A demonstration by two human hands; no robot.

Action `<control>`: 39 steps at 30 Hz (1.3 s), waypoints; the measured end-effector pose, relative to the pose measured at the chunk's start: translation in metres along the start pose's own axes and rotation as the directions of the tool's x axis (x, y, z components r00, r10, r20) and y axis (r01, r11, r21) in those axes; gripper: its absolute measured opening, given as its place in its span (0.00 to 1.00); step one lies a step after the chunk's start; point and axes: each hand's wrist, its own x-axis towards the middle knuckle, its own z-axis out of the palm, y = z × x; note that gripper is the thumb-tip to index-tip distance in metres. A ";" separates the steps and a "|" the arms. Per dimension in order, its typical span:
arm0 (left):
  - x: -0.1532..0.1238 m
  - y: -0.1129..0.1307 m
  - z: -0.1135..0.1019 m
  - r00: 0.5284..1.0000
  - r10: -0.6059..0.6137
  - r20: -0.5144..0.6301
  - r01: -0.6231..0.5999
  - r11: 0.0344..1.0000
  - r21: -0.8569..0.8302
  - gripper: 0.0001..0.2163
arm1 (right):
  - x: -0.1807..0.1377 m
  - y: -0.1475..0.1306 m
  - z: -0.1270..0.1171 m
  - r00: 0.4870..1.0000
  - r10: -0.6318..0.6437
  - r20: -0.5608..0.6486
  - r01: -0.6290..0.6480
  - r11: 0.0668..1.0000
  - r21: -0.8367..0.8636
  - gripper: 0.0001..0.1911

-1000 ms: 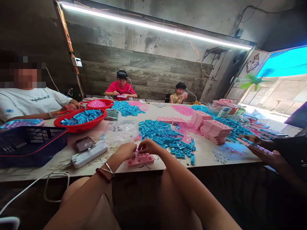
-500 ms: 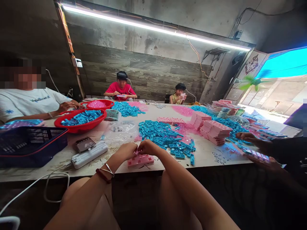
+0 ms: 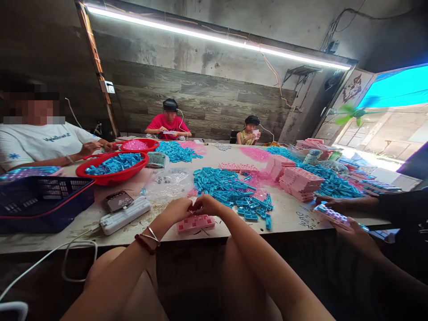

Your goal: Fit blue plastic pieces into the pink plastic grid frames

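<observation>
Near table's [image 3: 284, 215] front edge, left hand [image 3: 179, 210] and right hand [image 3: 207, 205] hide part of pink tray [image 3: 196, 224]; anything between fingertips too small to tell. Basket [image 3: 50, 219], table's left corner: cut off. Fan [image 3: 358, 114] blurred.

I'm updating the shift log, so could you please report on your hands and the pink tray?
Left hand and right hand meet at pink tray; grip unclear. Tray on table, near edge. Blue pieces heaped beyond, off tray.
</observation>
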 end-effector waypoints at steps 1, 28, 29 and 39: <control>0.001 -0.001 0.001 1.000 0.003 0.001 -0.003 1.000 -0.006 0.08 | 0.000 -0.001 0.000 1.000 0.005 0.001 -0.005 1.000 -0.003 0.09; -0.004 0.018 -0.004 0.998 -0.027 -0.064 0.036 0.990 0.137 0.06 | -0.011 0.001 -0.017 0.996 0.071 -0.053 -0.069 0.997 0.043 0.08; -0.003 0.019 -0.003 0.997 -0.029 -0.069 0.038 0.990 0.138 0.06 | -0.011 0.002 -0.017 0.996 0.073 -0.046 -0.071 0.997 0.043 0.08; -0.004 0.018 -0.002 0.998 -0.014 -0.058 0.020 0.994 0.111 0.05 | -0.011 0.000 -0.016 0.997 0.071 -0.024 -0.071 0.997 0.027 0.08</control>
